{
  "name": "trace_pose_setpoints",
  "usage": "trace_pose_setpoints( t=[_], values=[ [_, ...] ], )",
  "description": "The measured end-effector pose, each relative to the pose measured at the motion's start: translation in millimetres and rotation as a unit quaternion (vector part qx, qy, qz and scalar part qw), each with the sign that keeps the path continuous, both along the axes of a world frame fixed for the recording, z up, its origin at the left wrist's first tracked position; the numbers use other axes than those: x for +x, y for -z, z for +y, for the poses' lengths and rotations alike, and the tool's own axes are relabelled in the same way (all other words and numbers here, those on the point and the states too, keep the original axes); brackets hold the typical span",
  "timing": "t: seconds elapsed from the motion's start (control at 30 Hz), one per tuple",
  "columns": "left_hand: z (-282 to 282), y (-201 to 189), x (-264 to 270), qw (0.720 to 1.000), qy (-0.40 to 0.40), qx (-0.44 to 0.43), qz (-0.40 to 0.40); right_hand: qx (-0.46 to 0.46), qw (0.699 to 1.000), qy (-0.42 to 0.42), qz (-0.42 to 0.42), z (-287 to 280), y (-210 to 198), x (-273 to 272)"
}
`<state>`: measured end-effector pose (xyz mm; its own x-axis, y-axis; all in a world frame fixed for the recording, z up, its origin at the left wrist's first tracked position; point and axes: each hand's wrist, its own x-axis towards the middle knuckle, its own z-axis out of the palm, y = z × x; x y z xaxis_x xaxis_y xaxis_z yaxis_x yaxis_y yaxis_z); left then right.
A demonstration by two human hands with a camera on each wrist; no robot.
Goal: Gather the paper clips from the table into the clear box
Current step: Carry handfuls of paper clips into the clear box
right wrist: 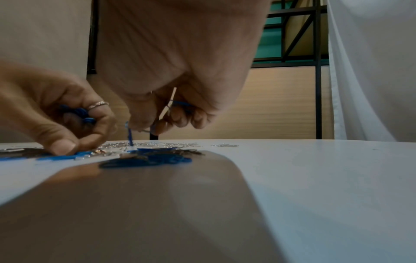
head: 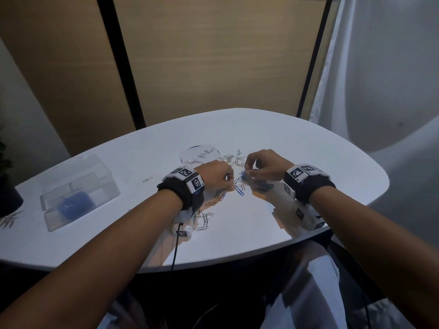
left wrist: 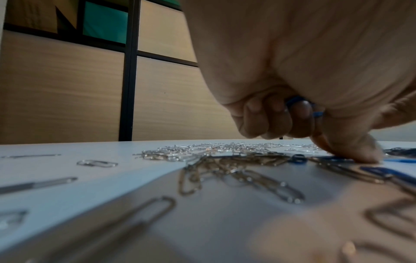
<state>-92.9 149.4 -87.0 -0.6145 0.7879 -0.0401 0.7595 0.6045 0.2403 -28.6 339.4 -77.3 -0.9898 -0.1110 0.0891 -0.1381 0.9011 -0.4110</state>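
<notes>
Silver and blue paper clips point(head: 234, 162) lie scattered across the middle of the white table point(head: 308, 148). The clear box point(head: 78, 191) sits at the left with blue clips inside. My left hand point(head: 219, 174) has its fingers curled round several blue clips point(left wrist: 297, 102), and its thumb and forefinger press down on a blue clip on the table. My right hand point(head: 259, 163) also holds blue clips point(right wrist: 180, 104) in its curled fingers and pinches one blue clip point(right wrist: 130, 135) that hangs point-down on the table. A heap of blue clips point(right wrist: 155, 157) lies just in front of the right hand.
A single silver clip point(head: 147, 179) lies apart, between the box and my left hand. A clear round lid or dish point(head: 199, 154) sits behind the clips. A dark plant pot point(head: 9, 198) stands at the far left edge. A cable point(head: 175, 248) runs off the near edge.
</notes>
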Motion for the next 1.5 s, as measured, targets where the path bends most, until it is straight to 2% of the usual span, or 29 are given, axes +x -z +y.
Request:
trace_pose_setpoints(
  t=[0.17, 0.33, 0.43, 0.53, 0.67, 0.77, 0.97, 1.1, 1.23, 1.3, 1.33, 1.4, 1.47, 1.5],
  values=[
    [0.3, 3.7, -3.8, 1.0, 0.004, -0.015, 0.006, -0.023, 1.0, 0.003, 0.004, 2.1, 2.2, -2.2],
    [1.9, 4.4, -5.4, 1.0, 0.003, -0.024, 0.003, 0.006, 1.0, -0.005, 0.009, 0.0, 3.5, -3.6],
    [1.9, 5.3, -4.3, 0.999, 0.004, -0.033, 0.0, -0.028, 0.999, 0.017, -0.026, -1.0, 1.8, -2.7],
    [1.3, 4.4, -3.1, 1.0, -0.008, -0.016, -0.011, -0.102, 0.993, 0.038, -0.036, -2.0, -1.3, -1.5],
    [4.1, -2.1, -3.2, 0.998, -0.018, 0.056, -0.036, -0.245, 0.967, 0.056, -0.034, -3.1, -5.7, -1.5],
    [10.3, -7.4, -3.2, 0.996, -0.031, 0.077, -0.022, -0.301, 0.951, 0.055, -0.041, -0.7, -7.2, -2.1],
    [30.4, -15.3, -5.1, 0.999, -0.034, 0.009, -0.009, -0.302, 0.949, 0.056, -0.066, -2.1, -11.9, 2.1],
    [36.7, -13.5, -6.7, 0.999, -0.04, -0.026, 0.004, -0.367, 0.923, 0.084, -0.076, 2.7, -20.7, 6.3],
    [40.8, -10.9, -11.7, 0.997, -0.031, -0.061, 0.043, -0.445, 0.88, 0.11, -0.121, 12.4, -35.7, 10.1],
    [42.5, -9.3, -13.9, 0.996, -0.026, -0.061, 0.055, -0.394, 0.9, 0.131, -0.134, 16.7, -39.3, 11.6],
    [43.7, -7.9, -14.8, 0.996, -0.025, -0.059, 0.06, -0.325, 0.926, 0.132, -0.137, 18.5, -39.6, 11.8],
    [46.1, -5.4, -16.8, 0.997, -0.03, -0.048, 0.057, -0.129, 0.974, 0.126, -0.137, 22.6, -35.6, 10.0],
    [49.9, -4.6, -17.8, 0.997, -0.036, -0.045, 0.046, 0.029, 0.985, 0.131, -0.109, 25.4, -25.3, 6.3],
    [52.2, -4.4, -18.1, 0.997, -0.037, -0.047, 0.038, 0.068, 0.984, 0.137, -0.092, 25.4, -20.0, 5.2]
  ],
)
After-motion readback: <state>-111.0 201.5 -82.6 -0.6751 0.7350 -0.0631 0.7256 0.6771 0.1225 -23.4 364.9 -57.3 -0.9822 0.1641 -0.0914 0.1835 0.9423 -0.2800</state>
